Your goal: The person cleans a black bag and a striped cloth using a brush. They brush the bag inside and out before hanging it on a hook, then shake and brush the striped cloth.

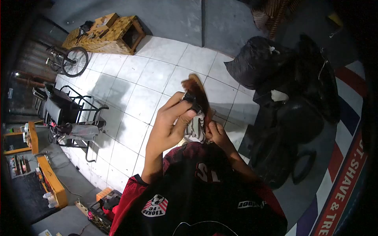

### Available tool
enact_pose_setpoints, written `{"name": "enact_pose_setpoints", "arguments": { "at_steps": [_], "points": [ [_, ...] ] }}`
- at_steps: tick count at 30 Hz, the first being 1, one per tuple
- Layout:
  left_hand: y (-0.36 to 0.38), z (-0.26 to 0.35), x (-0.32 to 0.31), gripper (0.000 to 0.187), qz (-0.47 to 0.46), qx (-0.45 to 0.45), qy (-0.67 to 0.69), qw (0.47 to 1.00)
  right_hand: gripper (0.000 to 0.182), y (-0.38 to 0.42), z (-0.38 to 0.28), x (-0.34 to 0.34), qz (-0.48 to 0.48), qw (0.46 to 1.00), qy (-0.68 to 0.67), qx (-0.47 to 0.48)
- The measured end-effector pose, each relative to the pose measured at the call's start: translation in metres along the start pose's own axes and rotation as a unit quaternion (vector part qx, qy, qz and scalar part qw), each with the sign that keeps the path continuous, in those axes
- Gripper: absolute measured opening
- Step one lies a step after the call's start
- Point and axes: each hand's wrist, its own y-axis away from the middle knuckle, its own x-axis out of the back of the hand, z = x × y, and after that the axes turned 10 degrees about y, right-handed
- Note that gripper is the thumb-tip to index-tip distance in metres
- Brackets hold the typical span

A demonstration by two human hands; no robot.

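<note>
My left hand (173, 118) is raised in front of my chest, its fingers closed round a shoe (195, 94) with a brown sole and black straps. The sole points up and away from me. A grey and white striped part of the shoe (195, 129) hangs between my hands. My right hand (217, 135) grips the shoe's lower end from the right, fingers curled. My red and black jersey (197, 196) fills the bottom of the view.
White floor tiles (130, 98) lie beneath. A black barber chair (291, 118) and a black bag (256, 63) stand right. A folded black chair frame (71, 114), a bicycle wheel (75, 61) and a yellow woven bench (110, 35) are left. A striped barber sign (342, 185) is far right.
</note>
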Motion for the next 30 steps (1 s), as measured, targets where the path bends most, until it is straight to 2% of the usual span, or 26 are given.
{"name": "enact_pose_setpoints", "arguments": {
  "at_steps": [1,2,3,4,5,7,9,10,11,12,13,14,15,16,19,20,21,23,24,25,26,27,28,29,30],
  "points": [
    [0.0,0.002,0.002,0.009,0.016,-0.017,0.016,1.0,0.035,-0.007,0.033,0.006,0.032,0.987,0.136,0.074],
    [0.0,0.003,0.005,0.01,0.032,-0.034,0.033,0.998,0.033,-0.014,0.077,0.009,0.063,0.95,0.269,0.147],
    [0.002,0.003,0.007,0.017,0.068,-0.05,0.087,0.993,0.032,-0.017,0.107,0.014,0.094,0.888,0.394,0.216],
    [0.002,0.003,0.008,0.02,0.094,-0.072,0.113,0.987,0.031,-0.013,0.118,0.022,0.017,0.896,0.443,-0.022],
    [0.002,0.004,0.01,0.023,0.119,-0.092,0.138,0.979,0.033,-0.006,0.131,0.03,-0.061,0.846,0.463,-0.26],
    [0.001,0.003,0.017,0.024,0.11,-0.091,0.139,0.98,0.039,0.02,0.235,0.045,0.104,0.853,0.475,-0.188],
    [0.004,0.0,0.02,0.024,0.109,-0.055,0.13,0.984,0.042,0.007,0.212,0.061,-0.056,0.823,0.529,-0.201],
    [0.002,-0.001,0.018,0.022,0.112,-0.028,0.127,0.985,0.05,0.006,0.212,0.061,0.013,0.807,0.591,0.017],
    [0.0,-0.003,0.014,0.02,0.11,-0.011,0.106,0.988,0.049,-0.002,0.167,0.058,0.039,0.864,0.491,-0.105],
    [-0.002,-0.006,0.011,0.019,0.108,0.007,0.083,0.991,0.048,-0.011,0.098,0.049,0.064,0.897,0.376,-0.224],
    [-0.003,-0.007,0.007,0.018,0.107,0.026,0.06,0.992,0.046,-0.008,0.062,0.04,0.116,0.948,0.27,-0.121],
    [-0.005,-0.003,0.003,0.015,0.099,0.055,0.044,0.993,0.044,-0.004,0.032,0.031,0.164,0.974,0.156,-0.015],
    [-0.005,-0.007,0.002,0.013,0.075,0.041,0.007,0.996,0.044,0.0,-0.002,0.023,0.145,0.989,0.028,-0.024],
    [-0.006,-0.005,-0.001,0.014,0.077,0.068,0.013,0.995,0.045,0.002,-0.025,0.015,0.125,0.987,-0.1,-0.033],
    [-0.01,-0.008,-0.009,0.015,0.098,0.103,0.052,0.989,0.045,0.001,-0.038,-0.008,0.079,0.979,-0.131,0.131],
    [-0.01,-0.009,-0.01,0.015,0.11,0.106,0.067,0.986,0.042,-0.004,-0.02,-0.012,0.122,0.984,0.041,0.124],
    [-0.012,-0.002,-0.008,0.015,0.114,0.091,0.049,0.988,0.039,-0.008,-0.007,-0.018,0.164,0.958,0.211,0.106],
    [-0.014,0.004,0.0,0.015,0.138,0.076,0.113,0.981,0.044,-0.013,0.011,-0.02,0.165,0.967,0.159,0.114],
    [-0.013,0.0,0.005,0.017,0.151,0.048,0.142,0.977,0.04,-0.03,0.062,-0.016,0.198,0.943,0.247,0.107],
    [-0.012,0.003,0.009,0.02,0.177,0.057,0.201,0.962,0.038,-0.029,0.082,-0.003,0.101,0.92,0.375,0.051],
    [-0.011,0.004,0.014,0.021,0.187,0.042,0.222,0.956,0.037,-0.024,0.104,0.014,0.003,0.87,0.493,-0.005],
    [-0.01,0.004,0.019,0.023,0.196,0.028,0.243,0.95,0.037,-0.028,0.18,0.023,0.007,0.867,0.489,-0.093],
    [-0.009,0.0,0.022,0.025,0.197,0.008,0.25,0.948,0.027,-0.021,0.217,0.036,0.034,0.842,0.538,0.007],
    [-0.011,0.0,0.022,0.024,0.205,0.005,0.247,0.947,0.018,-0.011,0.218,0.044,0.072,0.798,0.589,0.102],
    [-0.011,0.001,0.021,0.024,0.213,0.003,0.243,0.946,0.017,-0.012,0.219,0.049,0.083,0.78,0.612,0.103]
  ]
}}
